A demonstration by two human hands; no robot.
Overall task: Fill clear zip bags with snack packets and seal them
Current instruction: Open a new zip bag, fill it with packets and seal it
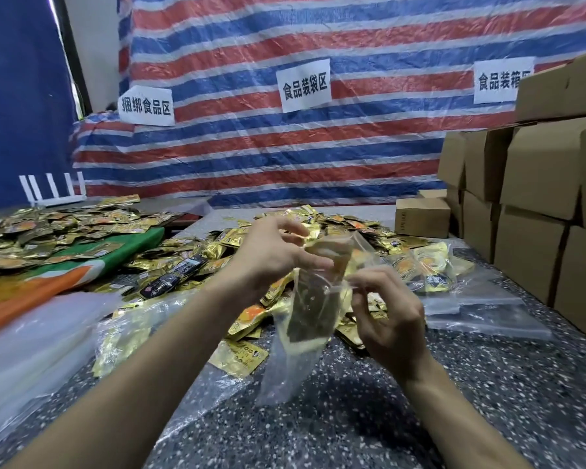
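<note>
Packets (313,308) sit low in the zip bag (305,319), so with your left hand (268,257) and right hand (391,311) pinching its mouth, press the strip flat end to end.

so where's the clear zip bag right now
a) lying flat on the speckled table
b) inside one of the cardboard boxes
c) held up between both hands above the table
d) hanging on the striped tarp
c, the clear plastic zip bag with gold snack packets inside is gripped by the left hand and the right hand, lifted off the dark speckled table.
</note>
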